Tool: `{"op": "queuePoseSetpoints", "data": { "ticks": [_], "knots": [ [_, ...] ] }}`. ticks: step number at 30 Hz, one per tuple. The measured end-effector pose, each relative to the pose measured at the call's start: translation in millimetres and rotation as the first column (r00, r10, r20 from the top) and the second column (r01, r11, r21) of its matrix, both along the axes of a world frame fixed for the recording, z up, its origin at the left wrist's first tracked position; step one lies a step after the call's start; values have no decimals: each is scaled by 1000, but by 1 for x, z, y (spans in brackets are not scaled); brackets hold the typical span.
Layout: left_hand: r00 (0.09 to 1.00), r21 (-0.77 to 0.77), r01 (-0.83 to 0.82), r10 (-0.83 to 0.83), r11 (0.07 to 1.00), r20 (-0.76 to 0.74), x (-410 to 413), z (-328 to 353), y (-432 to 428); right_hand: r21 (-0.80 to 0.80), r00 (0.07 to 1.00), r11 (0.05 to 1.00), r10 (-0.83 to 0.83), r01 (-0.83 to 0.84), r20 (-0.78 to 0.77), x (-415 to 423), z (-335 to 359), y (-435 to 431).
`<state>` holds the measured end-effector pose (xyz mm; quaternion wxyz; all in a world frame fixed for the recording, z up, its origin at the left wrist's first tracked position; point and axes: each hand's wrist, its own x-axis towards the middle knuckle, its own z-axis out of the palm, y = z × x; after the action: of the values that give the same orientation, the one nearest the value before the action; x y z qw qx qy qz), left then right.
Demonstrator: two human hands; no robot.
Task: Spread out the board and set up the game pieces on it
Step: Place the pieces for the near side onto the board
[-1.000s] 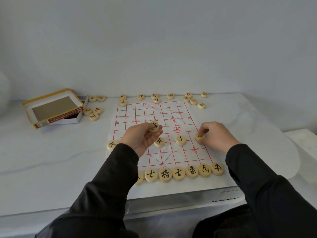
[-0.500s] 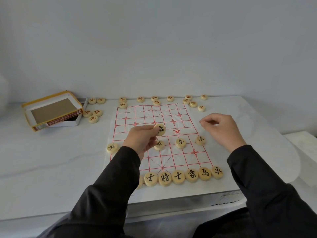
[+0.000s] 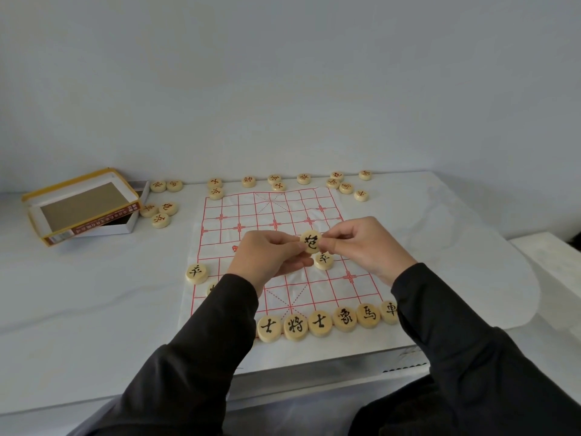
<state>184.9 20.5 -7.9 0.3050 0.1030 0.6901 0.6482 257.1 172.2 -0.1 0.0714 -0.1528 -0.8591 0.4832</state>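
White paper board with red lines (image 3: pixel 267 215) lies spread flat. Round pale wooden pieces with black marks (image 3: pixel 320 324) line its near edge, and a few sit farther up. The left hand (image 3: pixel 267 256) and right hand (image 3: pixel 367 247) meet over the middle, both pinching one black-marked wooden piece (image 3: pixel 310 241). Red-marked wooden pieces (image 3: pixel 304 178) lie loose past the far edge and beside the open yellow box (image 3: pixel 82 205), not placed. About half done, I think.

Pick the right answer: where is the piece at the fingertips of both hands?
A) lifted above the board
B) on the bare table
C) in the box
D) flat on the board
A: the left hand and right hand pinch the piece, tilted up toward the camera, above the board.
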Motion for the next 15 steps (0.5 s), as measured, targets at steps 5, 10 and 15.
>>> {"op": "queuePoseSetpoints", "data": {
  "ticks": [5,10,15],
  "knots": [
    [995,-46,23,-28,999,-98,2,-1,1,36,993,995,-95,93,74,3,3,10],
    [994,-34,11,-15,999,-104,2,0,2,357,940,930,-198,90,278,9,-2,29],
    [993,-34,44,-48,998,-112,6,0,4,414,840,910,-249,32,482,8,-12,33]
  ]
}}
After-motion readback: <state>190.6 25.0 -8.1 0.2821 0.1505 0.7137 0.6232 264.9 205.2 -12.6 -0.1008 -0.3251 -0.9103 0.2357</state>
